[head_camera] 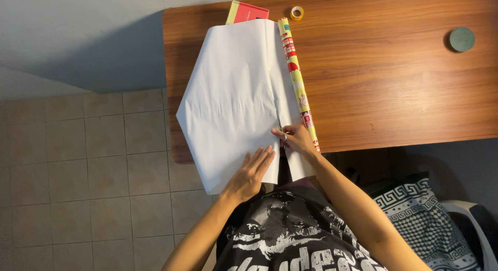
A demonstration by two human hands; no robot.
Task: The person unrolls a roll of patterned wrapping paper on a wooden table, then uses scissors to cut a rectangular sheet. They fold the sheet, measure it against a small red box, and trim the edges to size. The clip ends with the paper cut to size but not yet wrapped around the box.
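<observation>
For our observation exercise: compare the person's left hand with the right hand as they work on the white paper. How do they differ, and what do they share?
The left hand lies flat, fingers spread, pressing on the white paper; the right hand is curled around scissors. The left hand holds nothing; the right grips a tool. The left sits nearer the body; the right is further up, beside the patterned roll. Both are bare and rest on the paper at the table edge.

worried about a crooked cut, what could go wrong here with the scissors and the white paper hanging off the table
1. The white sheet of wrapping paper overhangs the brown wooden table, so its weight may pull the cut off line or tear it.
2. The left hand lies flat close to the metal scissors held in the right hand; fingers might get nicked.
3. The patterned paper roll could roll away.
</observation>
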